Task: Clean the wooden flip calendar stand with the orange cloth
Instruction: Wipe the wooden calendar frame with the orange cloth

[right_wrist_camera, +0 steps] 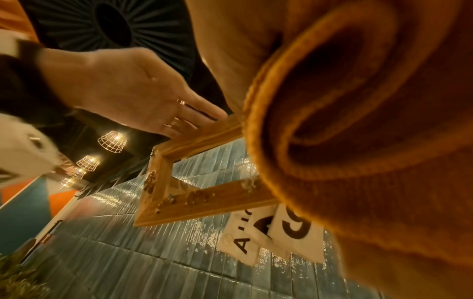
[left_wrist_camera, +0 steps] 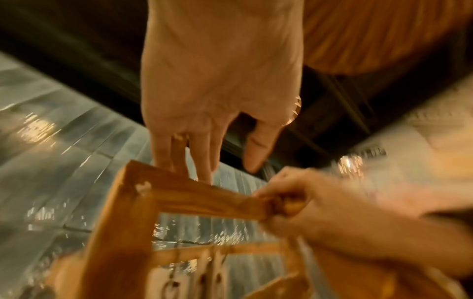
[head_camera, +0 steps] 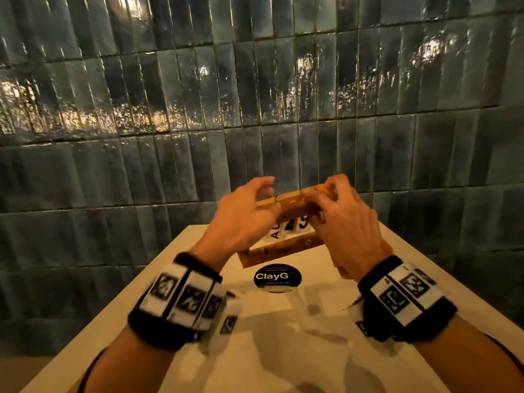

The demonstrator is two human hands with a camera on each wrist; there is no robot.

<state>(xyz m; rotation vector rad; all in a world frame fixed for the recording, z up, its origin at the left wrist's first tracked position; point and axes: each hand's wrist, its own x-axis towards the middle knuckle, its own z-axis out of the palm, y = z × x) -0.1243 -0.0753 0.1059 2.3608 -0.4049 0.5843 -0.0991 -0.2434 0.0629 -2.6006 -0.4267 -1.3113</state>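
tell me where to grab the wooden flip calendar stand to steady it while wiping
Probably the wooden flip calendar stand's bare left side bar, gripped from the left: the white flip cards hang loose mid-frame, and the right hand with the orange cloth works the top bar's right end.

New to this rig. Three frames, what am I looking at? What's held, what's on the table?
No robot here: a person wears a head camera plus one camera on each wrist. The head view looks down on both hands; the wrist views look along the fingers. The left hand steadies the wooden flip calendar stand, lifted above the white table. The right hand grips the orange cloth against the stand's top bar. The hanging cards show a 9. A black round ClayGo sticker lies on the table.
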